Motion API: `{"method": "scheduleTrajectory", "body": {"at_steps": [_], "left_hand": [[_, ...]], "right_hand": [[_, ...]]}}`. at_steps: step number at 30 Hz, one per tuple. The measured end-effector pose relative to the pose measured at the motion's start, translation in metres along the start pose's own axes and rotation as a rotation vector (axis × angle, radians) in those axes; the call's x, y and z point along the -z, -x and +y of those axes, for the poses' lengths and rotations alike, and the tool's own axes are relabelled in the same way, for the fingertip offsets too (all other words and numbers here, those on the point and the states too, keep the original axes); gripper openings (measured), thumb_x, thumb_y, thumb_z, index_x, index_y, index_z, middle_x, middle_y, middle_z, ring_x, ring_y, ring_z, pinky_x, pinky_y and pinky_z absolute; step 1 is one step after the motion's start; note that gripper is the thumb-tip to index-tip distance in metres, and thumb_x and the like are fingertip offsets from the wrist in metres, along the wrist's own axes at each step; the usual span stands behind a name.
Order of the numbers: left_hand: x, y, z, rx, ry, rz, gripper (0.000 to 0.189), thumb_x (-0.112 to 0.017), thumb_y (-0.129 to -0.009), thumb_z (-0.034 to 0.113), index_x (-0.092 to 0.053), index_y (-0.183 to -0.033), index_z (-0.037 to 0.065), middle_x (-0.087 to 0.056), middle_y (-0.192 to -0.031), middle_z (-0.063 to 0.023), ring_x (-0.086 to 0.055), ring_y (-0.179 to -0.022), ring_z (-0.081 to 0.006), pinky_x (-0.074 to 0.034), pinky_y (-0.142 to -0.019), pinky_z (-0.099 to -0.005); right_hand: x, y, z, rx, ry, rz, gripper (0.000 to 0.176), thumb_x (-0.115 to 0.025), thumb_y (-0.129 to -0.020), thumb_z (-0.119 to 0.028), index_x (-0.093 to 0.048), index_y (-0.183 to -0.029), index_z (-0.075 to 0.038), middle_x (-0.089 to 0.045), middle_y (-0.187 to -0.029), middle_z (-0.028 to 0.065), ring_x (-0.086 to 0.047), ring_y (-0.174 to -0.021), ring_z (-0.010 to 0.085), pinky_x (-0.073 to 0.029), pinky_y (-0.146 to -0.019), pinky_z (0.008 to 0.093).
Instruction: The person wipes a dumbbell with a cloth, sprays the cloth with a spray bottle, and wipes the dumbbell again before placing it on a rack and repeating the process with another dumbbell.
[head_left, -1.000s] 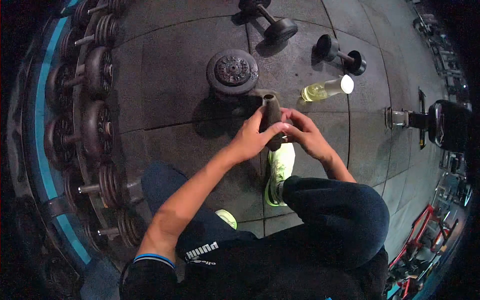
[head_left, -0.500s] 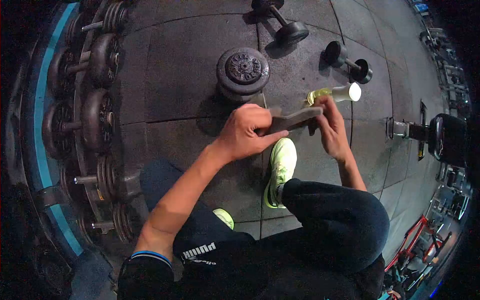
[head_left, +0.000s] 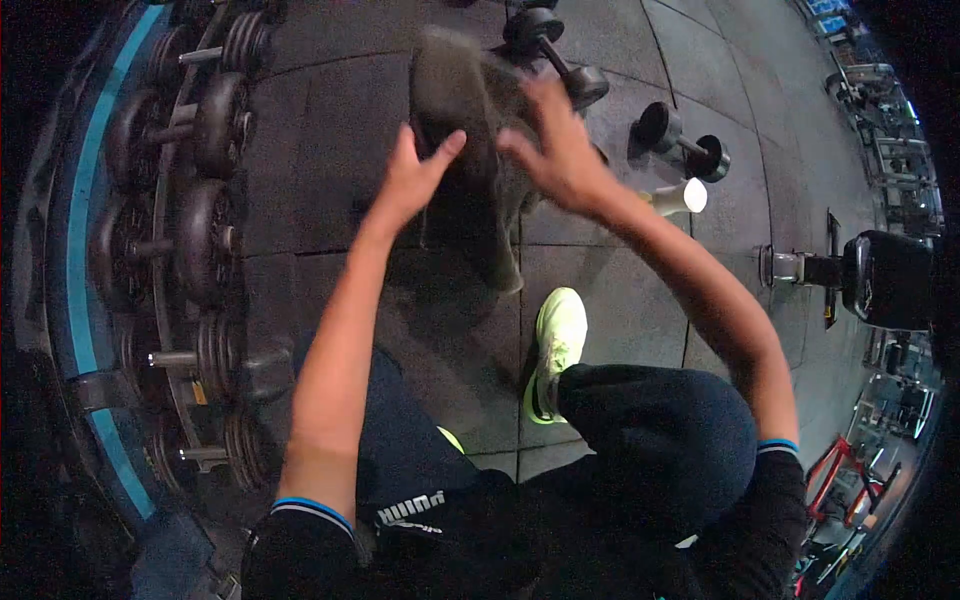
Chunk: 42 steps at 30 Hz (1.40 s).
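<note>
A dark grey cloth (head_left: 450, 85), blurred by motion, hangs unfolded in front of me, with a loose end trailing down. My left hand (head_left: 410, 185) is at its left edge, thumb stretched out in front and fingers partly hidden behind the fabric. At its right side, my right hand (head_left: 565, 160) has its thumb and fingers apart, their tips smeared beside the cloth. The upright dumbbell on the floor is hidden behind the cloth. To the right of my right hand stands a pale-capped bottle (head_left: 680, 198).
Two black dumbbells lie on the rubber floor, one farther off (head_left: 560, 60) and one at right (head_left: 685, 142). A rack of dumbbells (head_left: 205, 240) lines the left. A padded bench (head_left: 890, 280) stands right. My lime shoe (head_left: 562, 335) is below the cloth.
The folded cloth has opened out and moved up and left, now covering the view of the upright dumbbell. Both hands moved forward and left, the right one coming away from beside the bottle.
</note>
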<state>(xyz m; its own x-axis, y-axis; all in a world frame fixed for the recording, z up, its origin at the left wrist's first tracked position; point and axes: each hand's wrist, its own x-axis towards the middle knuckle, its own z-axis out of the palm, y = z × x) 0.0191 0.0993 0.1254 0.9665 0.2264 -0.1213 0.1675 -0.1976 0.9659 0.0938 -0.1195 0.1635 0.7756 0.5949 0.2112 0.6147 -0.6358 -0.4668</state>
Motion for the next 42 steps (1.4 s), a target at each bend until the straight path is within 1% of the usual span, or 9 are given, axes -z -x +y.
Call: {"method": "scheduleTrajectory", "body": {"at_steps": [3,6,14,19,22,26,27,36,42], "left_hand": [[-0.014,-0.002,-0.053,0.129,-0.044,-0.040,0.093,-0.066,-0.086,0.062,-0.038,-0.142,-0.005,-0.047,-0.143,-0.0276,-0.043,-0.137,-0.0361,-0.034,-0.111,-0.0427],[-0.020,-0.009,-0.070,0.144,0.018,-0.066,0.086,-0.067,-0.086,0.057,-0.042,-0.140,-0.006,-0.050,-0.140,-0.0273,-0.046,-0.134,-0.0368,-0.036,-0.110,-0.0421],[-0.014,-0.022,-0.072,0.143,-0.034,-0.113,0.077,-0.066,-0.088,0.050,-0.045,-0.137,-0.005,-0.053,-0.137,-0.0254,-0.051,-0.128,-0.0357,-0.039,-0.106,-0.0414],[-0.038,-0.031,-0.108,0.116,0.076,-0.026,0.050,-0.056,-0.095,0.028,-0.049,-0.133,-0.003,-0.057,-0.131,-0.0164,-0.054,-0.122,-0.0274,-0.040,-0.104,-0.0384],[-0.049,-0.034,-0.123,0.085,0.225,-0.046,0.070,-0.052,-0.089,0.028,-0.032,-0.145,-0.007,-0.047,-0.142,-0.0306,-0.045,-0.134,-0.0406,-0.036,-0.110,-0.0428],[-0.043,-0.035,-0.128,0.080,0.519,-0.258,0.059,-0.047,-0.096,0.023,-0.034,-0.144,-0.010,-0.048,-0.143,-0.0239,-0.047,-0.133,-0.0337,-0.036,-0.110,-0.0396],[-0.048,-0.031,-0.126,0.152,0.614,-0.085,0.049,-0.047,-0.099,0.020,-0.042,-0.135,-0.012,-0.056,-0.133,-0.0176,-0.052,-0.124,-0.0275,-0.038,-0.107,-0.0373],[-0.034,-0.026,-0.104,0.029,0.373,-0.120,0.057,-0.052,-0.099,0.025,-0.035,-0.146,-0.005,-0.047,-0.144,-0.0222,-0.044,-0.134,-0.0326,-0.033,-0.111,-0.0407],[-0.027,-0.010,-0.068,0.067,0.173,-0.066,0.060,-0.055,-0.098,0.034,-0.041,-0.142,-0.003,-0.055,-0.136,-0.0215,-0.053,-0.125,-0.0310,-0.039,-0.106,-0.0394]], "right_hand": [[-0.021,0.027,-0.001,0.026,0.331,-0.489,0.097,-0.055,-0.090,-0.065,-0.014,-0.155,-0.006,-0.015,-0.161,0.0223,-0.017,-0.148,0.0436,-0.022,-0.116,0.0573],[-0.025,0.025,0.004,0.112,0.321,-0.553,0.101,-0.051,-0.089,-0.069,-0.011,-0.156,-0.005,-0.007,-0.162,0.0228,-0.008,-0.150,0.0426,-0.019,-0.116,0.0612],[-0.104,0.026,-0.012,-0.035,0.389,0.014,0.109,-0.060,-0.079,-0.073,-0.026,-0.151,0.002,-0.023,-0.159,0.0216,-0.019,-0.148,0.0402,-0.020,-0.115,0.0604],[-0.130,0.055,-0.040,-0.022,0.485,0.084,0.068,-0.059,-0.094,-0.035,-0.035,-0.149,-0.003,-0.033,-0.156,0.0158,-0.028,-0.146,0.0348,-0.022,-0.116,0.0547],[-0.111,0.047,-0.032,0.082,0.358,0.068,0.069,-0.060,-0.094,-0.037,-0.035,-0.149,-0.002,-0.035,-0.155,0.0150,-0.030,-0.145,0.0339,-0.022,-0.116,0.0544],[-0.091,-0.001,-0.011,0.141,0.292,0.044,0.080,-0.057,-0.092,-0.054,-0.036,-0.148,0.000,-0.038,-0.152,0.0197,-0.034,-0.142,0.0349,-0.025,-0.116,0.0472],[-0.088,-0.008,-0.011,0.129,0.285,0.018,0.083,-0.057,-0.090,-0.057,-0.037,-0.146,0.000,-0.039,-0.151,0.0217,-0.035,-0.141,0.0370,-0.027,-0.116,0.0451],[-0.124,0.061,-0.036,-0.130,0.240,0.354,0.086,-0.066,-0.088,-0.048,-0.033,-0.143,0.010,-0.036,-0.148,0.0323,-0.036,-0.137,0.0471,-0.031,-0.113,0.0490],[-0.119,-0.002,0.016,-0.142,0.157,0.304,0.082,-0.064,-0.085,-0.058,-0.048,-0.136,0.003,-0.048,-0.142,0.0210,-0.046,-0.133,0.0358,-0.034,-0.110,0.0496]]}}
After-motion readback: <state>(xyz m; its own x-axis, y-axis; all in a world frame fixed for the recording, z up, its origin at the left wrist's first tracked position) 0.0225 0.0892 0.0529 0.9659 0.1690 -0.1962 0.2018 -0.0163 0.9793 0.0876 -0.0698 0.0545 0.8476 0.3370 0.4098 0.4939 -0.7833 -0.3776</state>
